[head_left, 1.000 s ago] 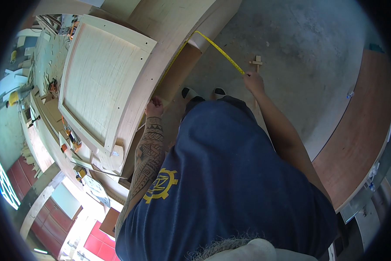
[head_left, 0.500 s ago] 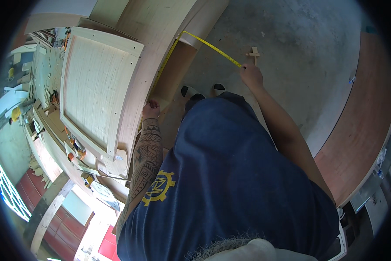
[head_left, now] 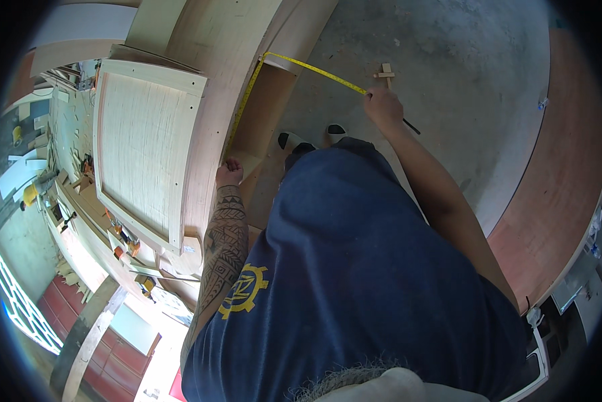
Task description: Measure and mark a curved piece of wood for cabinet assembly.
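Observation:
A yellow tape measure (head_left: 315, 68) runs up along the inner edge of a pale wooden cabinet (head_left: 210, 141), bends sharply at the far corner and crosses to the right. At its lower end my left hand (head_left: 230, 173) is closed on the tape beside the cabinet's edge. My right hand (head_left: 384, 107), out over the floor, is closed round the tape's other part; the tape's case does not show. A thin dark stick, perhaps a pencil (head_left: 412, 126), pokes out behind that hand. Between tape and floor lies the cabinet's open brown recess (head_left: 264, 100).
A framed wooden panel (head_left: 143, 147) lies on the cabinet at left. Crossed wood scraps (head_left: 385, 75) rest on the concrete floor (head_left: 448, 60) beyond my right hand. A curved reddish board (head_left: 549, 194) borders the right. Tools and offcuts lie far left, near a person in yellow (head_left: 29, 195).
My right hand has shifted slightly left, and the dark stick now shows behind it. The cabinet and tape sit a little further left in view. Both hands keep their hold.

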Demonstrator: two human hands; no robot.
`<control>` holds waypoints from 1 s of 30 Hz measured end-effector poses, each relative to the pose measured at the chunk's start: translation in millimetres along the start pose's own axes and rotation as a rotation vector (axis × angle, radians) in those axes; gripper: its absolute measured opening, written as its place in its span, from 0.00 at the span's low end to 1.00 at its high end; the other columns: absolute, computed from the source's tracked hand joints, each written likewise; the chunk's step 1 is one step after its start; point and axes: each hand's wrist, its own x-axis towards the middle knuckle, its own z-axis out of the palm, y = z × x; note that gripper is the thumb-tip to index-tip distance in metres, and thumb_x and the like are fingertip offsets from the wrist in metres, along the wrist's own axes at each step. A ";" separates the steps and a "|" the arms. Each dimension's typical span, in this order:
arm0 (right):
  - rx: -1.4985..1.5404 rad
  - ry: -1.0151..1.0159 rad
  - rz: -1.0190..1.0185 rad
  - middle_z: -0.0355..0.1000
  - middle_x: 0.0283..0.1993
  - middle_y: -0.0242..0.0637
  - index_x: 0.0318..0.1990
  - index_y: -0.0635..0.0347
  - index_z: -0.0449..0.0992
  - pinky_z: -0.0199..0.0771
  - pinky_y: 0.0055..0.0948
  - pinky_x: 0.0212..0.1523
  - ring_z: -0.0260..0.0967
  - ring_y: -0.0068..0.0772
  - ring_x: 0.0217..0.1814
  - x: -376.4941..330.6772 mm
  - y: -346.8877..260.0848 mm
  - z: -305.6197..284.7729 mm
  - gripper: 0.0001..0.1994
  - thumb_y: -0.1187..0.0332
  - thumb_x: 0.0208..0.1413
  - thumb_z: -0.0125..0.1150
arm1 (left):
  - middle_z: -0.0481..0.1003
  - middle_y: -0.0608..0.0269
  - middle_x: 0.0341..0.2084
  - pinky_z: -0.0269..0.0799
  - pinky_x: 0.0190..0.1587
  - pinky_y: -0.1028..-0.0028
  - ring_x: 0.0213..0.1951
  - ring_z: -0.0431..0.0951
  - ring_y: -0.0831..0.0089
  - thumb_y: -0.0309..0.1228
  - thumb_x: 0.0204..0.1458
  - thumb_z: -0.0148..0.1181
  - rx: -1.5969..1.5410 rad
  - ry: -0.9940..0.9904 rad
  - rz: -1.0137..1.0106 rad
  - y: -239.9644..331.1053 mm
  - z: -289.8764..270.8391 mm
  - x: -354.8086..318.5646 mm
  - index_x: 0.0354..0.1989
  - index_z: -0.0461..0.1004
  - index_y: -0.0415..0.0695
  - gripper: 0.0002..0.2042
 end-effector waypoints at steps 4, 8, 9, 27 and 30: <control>-0.090 0.074 -0.068 0.80 0.36 0.44 0.40 0.54 0.83 0.78 0.48 0.42 0.79 0.52 0.42 -3.4 -4.8 -11.2 0.12 0.61 0.59 0.55 | 0.79 0.61 0.32 0.82 0.41 0.62 0.33 0.82 0.67 0.33 0.70 0.42 0.014 0.014 0.003 -0.9 1.8 -4.7 0.46 0.72 0.42 0.12; -0.058 0.083 -0.084 0.80 0.36 0.45 0.40 0.54 0.83 0.78 0.50 0.42 0.79 0.51 0.42 -0.4 -6.9 -18.3 0.11 0.61 0.59 0.55 | 0.79 0.61 0.31 0.82 0.40 0.62 0.32 0.82 0.68 0.32 0.69 0.41 0.008 0.008 -0.007 0.4 2.6 -5.9 0.44 0.73 0.42 0.12; -0.073 0.076 -0.080 0.80 0.36 0.45 0.39 0.54 0.83 0.78 0.50 0.42 0.79 0.51 0.41 0.0 -6.2 -19.0 0.11 0.61 0.60 0.55 | 0.79 0.61 0.30 0.82 0.40 0.62 0.31 0.82 0.68 0.31 0.69 0.41 0.026 0.020 0.001 -1.3 3.7 -6.8 0.44 0.73 0.42 0.12; -0.115 0.111 -0.099 0.80 0.37 0.44 0.40 0.53 0.82 0.78 0.52 0.43 0.77 0.53 0.44 6.6 -1.6 -13.2 0.12 0.58 0.60 0.55 | 0.80 0.63 0.33 0.81 0.42 0.62 0.34 0.82 0.69 0.31 0.69 0.43 -0.010 0.019 -0.012 0.5 -0.4 0.1 0.45 0.74 0.44 0.11; -0.111 0.094 -0.090 0.79 0.38 0.45 0.40 0.53 0.82 0.77 0.53 0.43 0.77 0.54 0.45 6.4 -2.1 -13.9 0.12 0.59 0.60 0.55 | 0.79 0.63 0.34 0.81 0.43 0.62 0.34 0.81 0.69 0.31 0.68 0.43 -0.024 0.028 -0.002 0.7 -0.8 2.5 0.46 0.73 0.44 0.11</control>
